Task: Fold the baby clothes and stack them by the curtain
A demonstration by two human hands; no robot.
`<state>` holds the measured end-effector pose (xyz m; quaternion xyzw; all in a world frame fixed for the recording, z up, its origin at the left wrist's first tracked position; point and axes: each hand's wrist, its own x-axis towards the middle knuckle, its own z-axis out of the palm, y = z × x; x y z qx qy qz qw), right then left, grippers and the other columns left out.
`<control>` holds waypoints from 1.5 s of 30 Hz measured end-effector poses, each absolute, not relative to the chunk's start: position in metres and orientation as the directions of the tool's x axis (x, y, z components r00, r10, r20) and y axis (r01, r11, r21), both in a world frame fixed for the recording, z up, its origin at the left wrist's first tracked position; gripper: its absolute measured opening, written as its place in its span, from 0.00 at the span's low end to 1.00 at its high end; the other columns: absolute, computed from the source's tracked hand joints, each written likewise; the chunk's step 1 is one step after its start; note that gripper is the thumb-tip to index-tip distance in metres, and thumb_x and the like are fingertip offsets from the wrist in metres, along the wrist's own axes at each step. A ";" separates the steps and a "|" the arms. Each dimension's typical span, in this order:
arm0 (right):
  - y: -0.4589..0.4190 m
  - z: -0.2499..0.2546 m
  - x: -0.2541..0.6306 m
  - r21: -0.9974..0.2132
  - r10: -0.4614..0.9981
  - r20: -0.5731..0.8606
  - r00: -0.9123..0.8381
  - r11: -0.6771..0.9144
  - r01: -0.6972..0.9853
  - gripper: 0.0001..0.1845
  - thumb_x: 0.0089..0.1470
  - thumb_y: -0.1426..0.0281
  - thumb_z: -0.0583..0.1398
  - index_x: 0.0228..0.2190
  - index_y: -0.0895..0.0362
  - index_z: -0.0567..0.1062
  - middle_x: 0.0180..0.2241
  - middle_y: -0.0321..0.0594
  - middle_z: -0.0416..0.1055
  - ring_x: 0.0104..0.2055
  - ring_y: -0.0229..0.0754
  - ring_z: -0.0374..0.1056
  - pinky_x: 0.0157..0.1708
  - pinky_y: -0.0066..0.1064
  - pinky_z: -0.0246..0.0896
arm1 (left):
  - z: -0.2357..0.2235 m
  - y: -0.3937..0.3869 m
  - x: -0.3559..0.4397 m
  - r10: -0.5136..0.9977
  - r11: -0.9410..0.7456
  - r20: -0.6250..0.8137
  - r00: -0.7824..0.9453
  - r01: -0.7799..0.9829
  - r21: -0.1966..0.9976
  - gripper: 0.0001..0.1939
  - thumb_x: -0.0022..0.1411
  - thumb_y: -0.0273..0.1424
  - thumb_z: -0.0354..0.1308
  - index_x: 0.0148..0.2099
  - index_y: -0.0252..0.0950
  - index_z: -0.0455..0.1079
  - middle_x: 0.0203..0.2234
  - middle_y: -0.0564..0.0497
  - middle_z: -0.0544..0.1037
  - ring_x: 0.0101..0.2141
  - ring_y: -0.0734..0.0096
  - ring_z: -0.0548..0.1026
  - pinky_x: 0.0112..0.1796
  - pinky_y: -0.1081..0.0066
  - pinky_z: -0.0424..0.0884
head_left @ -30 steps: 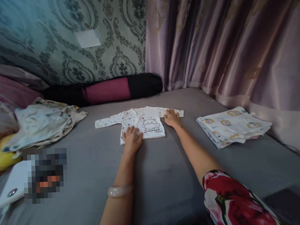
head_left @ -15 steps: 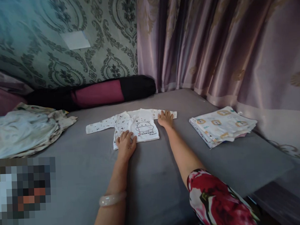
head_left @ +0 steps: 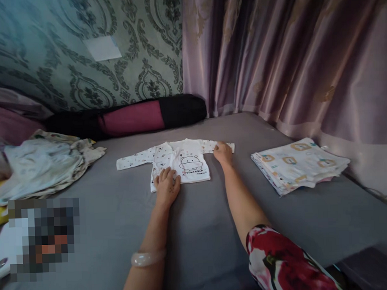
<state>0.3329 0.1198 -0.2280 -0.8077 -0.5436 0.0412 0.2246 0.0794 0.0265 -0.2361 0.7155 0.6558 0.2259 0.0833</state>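
Note:
A small white baby shirt (head_left: 194,164) lies spread flat on the grey bed sheet, sleeves out to both sides. It bears a cartoon animal outline with lettering, and its sleeves are speckled with a small print. My left hand (head_left: 168,186) rests flat on the shirt's lower left front, fingers extended. On the right sleeve, my right hand (head_left: 224,154) has its fingers curled in, closed on the cloth near the cuff. The fingertips of that hand are hidden.
A folded stack of printed cloths (head_left: 300,162) sits to the right. Heaped clothes (head_left: 51,162) lie at the left, with a white device (head_left: 9,244) beside a blurred patch. A black and maroon long bag (head_left: 132,117) lines the wall; a curtain (head_left: 273,53) hangs at right.
My right hand's fingers have gone from spread flat on the sleeve to curled in on it. My left hand stays on the shirt front. The camera view has shifted slightly.

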 end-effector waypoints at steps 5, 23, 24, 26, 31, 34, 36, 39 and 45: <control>0.117 -0.229 0.347 -0.477 0.717 0.247 0.652 -0.495 0.726 0.19 0.59 0.74 0.49 0.46 0.59 0.75 0.48 0.52 0.71 0.52 0.51 0.64 0.49 0.43 0.54 | -0.232 0.026 0.080 0.984 -0.108 0.176 0.038 0.908 0.405 0.17 0.66 0.36 0.50 0.53 0.40 0.71 0.59 0.44 0.68 0.62 0.56 0.60 0.61 0.50 0.51; 0.119 -0.229 0.358 -0.463 0.585 0.159 0.795 -0.667 0.584 0.20 0.54 0.71 0.54 0.46 0.66 0.73 0.47 0.60 0.71 0.52 0.59 0.64 0.50 0.50 0.52 | -0.200 0.058 0.086 0.989 -0.116 0.116 0.091 0.967 0.228 0.14 0.63 0.37 0.51 0.43 0.40 0.76 0.47 0.41 0.72 0.49 0.48 0.67 0.46 0.53 0.65; 0.120 -0.229 0.359 -0.463 0.591 0.152 0.792 -0.666 0.585 0.20 0.53 0.71 0.55 0.46 0.66 0.73 0.47 0.60 0.72 0.52 0.59 0.64 0.50 0.50 0.52 | -0.199 0.061 0.090 0.987 -0.124 0.133 0.093 0.962 0.243 0.14 0.63 0.37 0.51 0.44 0.40 0.76 0.47 0.41 0.71 0.48 0.49 0.67 0.46 0.53 0.64; 0.121 -0.229 0.360 -0.460 0.601 0.138 0.787 -0.665 0.588 0.19 0.53 0.70 0.55 0.45 0.66 0.74 0.47 0.60 0.72 0.52 0.59 0.64 0.50 0.50 0.51 | -0.199 0.070 0.098 0.983 -0.158 0.140 0.122 0.946 0.282 0.14 0.64 0.36 0.51 0.45 0.41 0.75 0.48 0.42 0.71 0.48 0.50 0.67 0.47 0.54 0.64; 0.119 -0.223 0.357 -0.480 0.621 0.127 0.774 -0.644 0.596 0.18 0.55 0.71 0.54 0.44 0.64 0.75 0.47 0.59 0.71 0.53 0.58 0.64 0.51 0.50 0.52 | -0.205 0.100 0.118 0.961 -0.275 0.122 0.247 0.886 0.374 0.15 0.64 0.35 0.50 0.49 0.40 0.74 0.49 0.43 0.73 0.50 0.51 0.66 0.48 0.55 0.65; 0.121 -0.217 0.357 -0.564 0.654 0.137 0.744 -0.566 0.601 0.19 0.56 0.70 0.54 0.46 0.64 0.75 0.47 0.58 0.72 0.52 0.57 0.65 0.50 0.46 0.56 | -0.213 0.124 0.130 0.923 -0.385 0.160 0.350 0.832 0.399 0.16 0.64 0.33 0.50 0.51 0.36 0.72 0.48 0.43 0.74 0.50 0.56 0.68 0.52 0.58 0.64; 0.125 -0.214 0.359 -0.651 0.686 0.135 0.715 -0.483 0.586 0.18 0.57 0.70 0.54 0.46 0.63 0.75 0.45 0.56 0.73 0.50 0.54 0.68 0.49 0.41 0.59 | -0.218 0.138 0.138 0.896 -0.444 0.182 0.406 0.802 0.399 0.17 0.64 0.31 0.50 0.52 0.35 0.71 0.49 0.43 0.75 0.51 0.59 0.69 0.54 0.59 0.63; 0.135 -0.214 0.363 -0.817 0.689 0.120 0.715 -0.341 0.465 0.14 0.56 0.69 0.56 0.42 0.61 0.75 0.40 0.50 0.75 0.45 0.48 0.71 0.47 0.36 0.62 | -0.224 0.157 0.149 0.854 -0.518 0.188 0.486 0.756 0.400 0.20 0.63 0.30 0.50 0.56 0.34 0.68 0.52 0.43 0.74 0.54 0.60 0.68 0.57 0.59 0.62; 0.150 -0.216 0.364 -0.971 0.689 -0.160 0.707 0.018 -0.237 0.06 0.56 0.71 0.58 0.38 0.56 0.69 0.27 0.30 0.71 0.27 0.35 0.70 0.32 0.31 0.71 | -0.239 0.177 0.165 0.805 -0.579 0.144 0.575 0.712 0.396 0.26 0.65 0.33 0.48 0.63 0.31 0.60 0.62 0.40 0.64 0.63 0.61 0.59 0.64 0.59 0.52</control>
